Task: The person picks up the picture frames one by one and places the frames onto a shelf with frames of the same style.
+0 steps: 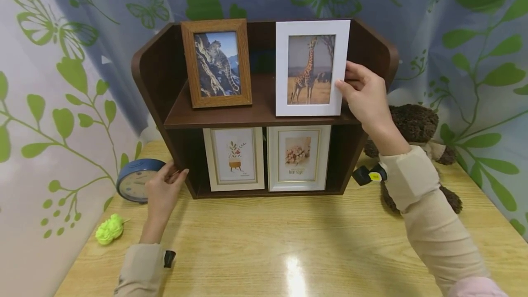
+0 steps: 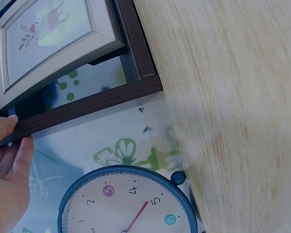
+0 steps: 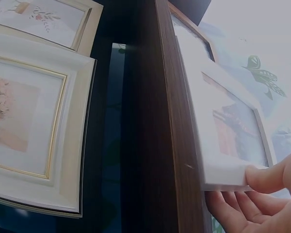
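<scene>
On the upper shelf of a dark brown two-tier bookshelf (image 1: 261,117), a white picture frame (image 1: 312,110) with a giraffe photo stands at the right. My right hand (image 1: 367,97) pinches its right edge, thumb in front and fingers behind, as the right wrist view also shows. My left hand (image 1: 162,191) holds the front edge of the shelf's left side panel between thumb and fingers, plain in the left wrist view (image 2: 12,170). At the upper left leans a brown wooden frame (image 1: 187,65) with a leopard picture. Two cream frames, one with a plant print (image 1: 235,159) and one with flowers (image 1: 298,159), stand below.
A blue round clock (image 1: 138,182) stands beside the shelf's left side, close to my left hand. Yellow-green flowers (image 1: 109,229) lie on the wooden table (image 1: 247,246). At the right sits a dark brown plush toy (image 1: 414,123), partly behind my right arm. Patterned curtains hang behind.
</scene>
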A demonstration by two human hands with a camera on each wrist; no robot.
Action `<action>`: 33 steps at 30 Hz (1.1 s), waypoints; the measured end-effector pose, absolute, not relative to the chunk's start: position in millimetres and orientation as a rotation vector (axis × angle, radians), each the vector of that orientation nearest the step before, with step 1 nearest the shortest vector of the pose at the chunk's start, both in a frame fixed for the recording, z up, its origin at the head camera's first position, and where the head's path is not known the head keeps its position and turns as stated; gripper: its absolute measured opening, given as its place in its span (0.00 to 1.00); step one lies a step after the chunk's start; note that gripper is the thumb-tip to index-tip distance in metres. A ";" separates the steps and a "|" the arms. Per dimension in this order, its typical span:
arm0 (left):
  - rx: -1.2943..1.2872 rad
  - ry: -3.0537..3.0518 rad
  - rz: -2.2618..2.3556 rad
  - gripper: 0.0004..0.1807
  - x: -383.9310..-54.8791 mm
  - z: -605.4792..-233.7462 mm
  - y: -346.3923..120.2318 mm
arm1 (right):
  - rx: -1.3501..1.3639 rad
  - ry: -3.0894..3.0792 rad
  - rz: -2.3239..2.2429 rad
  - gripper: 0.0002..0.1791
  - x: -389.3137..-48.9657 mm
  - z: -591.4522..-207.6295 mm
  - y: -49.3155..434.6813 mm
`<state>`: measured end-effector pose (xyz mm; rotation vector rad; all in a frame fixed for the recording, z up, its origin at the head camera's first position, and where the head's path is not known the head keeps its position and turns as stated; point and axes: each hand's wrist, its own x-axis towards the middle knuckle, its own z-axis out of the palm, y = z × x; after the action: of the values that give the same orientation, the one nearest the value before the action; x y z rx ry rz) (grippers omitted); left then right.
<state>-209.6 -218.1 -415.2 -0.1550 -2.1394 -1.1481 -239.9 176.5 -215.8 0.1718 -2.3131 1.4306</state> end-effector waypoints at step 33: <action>-0.142 -2.150 -1.136 0.15 -209.1 -413.8 -217.5 | 0.164 -2.308 1.463 0.25 -243.8 -222.0 177.0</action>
<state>-209.1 -217.5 -413.8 -0.1419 -2.1499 -1.1365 -243.8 177.0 -222.0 0.1639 -2.3083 1.4628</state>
